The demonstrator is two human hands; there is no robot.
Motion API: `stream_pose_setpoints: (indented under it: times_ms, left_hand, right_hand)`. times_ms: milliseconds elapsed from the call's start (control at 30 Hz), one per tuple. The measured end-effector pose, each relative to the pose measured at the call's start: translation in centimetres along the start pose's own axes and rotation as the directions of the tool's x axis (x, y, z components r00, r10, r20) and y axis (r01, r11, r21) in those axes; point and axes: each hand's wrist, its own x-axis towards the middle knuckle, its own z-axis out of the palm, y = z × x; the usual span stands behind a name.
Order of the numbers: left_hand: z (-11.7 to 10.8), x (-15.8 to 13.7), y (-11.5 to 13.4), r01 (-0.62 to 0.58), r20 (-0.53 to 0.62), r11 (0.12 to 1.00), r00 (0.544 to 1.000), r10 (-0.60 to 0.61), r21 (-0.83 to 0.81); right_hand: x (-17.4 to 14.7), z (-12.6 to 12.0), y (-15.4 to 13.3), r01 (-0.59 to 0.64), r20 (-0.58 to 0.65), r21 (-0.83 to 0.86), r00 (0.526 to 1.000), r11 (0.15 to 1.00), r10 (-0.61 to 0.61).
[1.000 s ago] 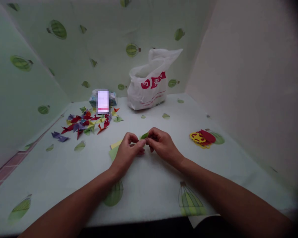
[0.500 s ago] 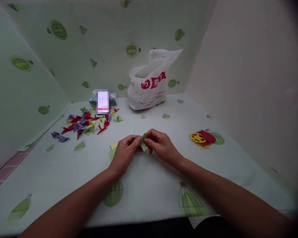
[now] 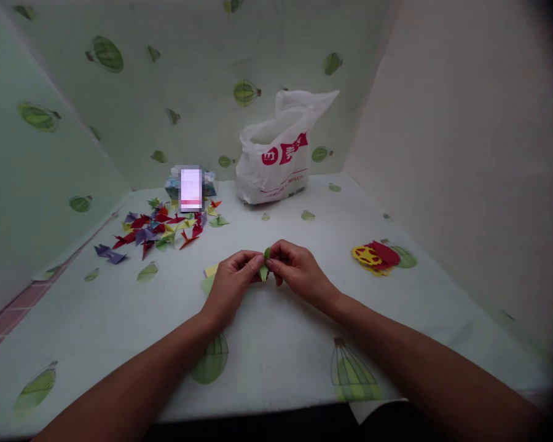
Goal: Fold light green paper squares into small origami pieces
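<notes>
Far left on the counter (image 3: 120,319) lies a heap of folded pieces (image 3: 159,227) in red, purple, yellow and green, spread loosely as if dropped there one after another, with two purple ones strayed to its near-left edge. Just behind the heap stands a small box (image 3: 191,186), part of it blurred. Near the middle, flat sheets (image 3: 210,277), one yellow and one green, lie under the left hand (image 3: 233,283), close enough to be reached without stretching.

The left hand's fingers are closed in a pinch on one side of a small green paper (image 3: 264,268); the right hand (image 3: 299,270) pinches the other side the same way, thumb against forefinger. The paper is held upright between the two hands, just above the counter, its point turned down. Held from both sides, it seems steadied for a crease to be pressed.

Behind the hands, at the far wall, a white bag (image 3: 279,153) with red print stands slumped open. To the right, well apart from the hands, a small stack of red and yellow cutouts (image 3: 375,256) rests flat.
</notes>
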Motion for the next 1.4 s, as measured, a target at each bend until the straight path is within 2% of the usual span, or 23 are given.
stream_pose_setpoints:
  times_ms: [967,1400]
  left_hand:
    - [-0.2,0.5,-0.9,-0.024,0.019,1.000,1.000,0.024,-0.004]
    - [-0.1,0.3,-0.4,-0.027,0.014,0.999,1.000,0.026,0.032]
  right_hand:
    - [0.0,0.0,0.1,0.017,-0.006,0.040,1.000,0.999,-0.017]
    - [0.0,0.0,-0.3,-0.029,-0.020,0.062,0.999,0.998,0.030]
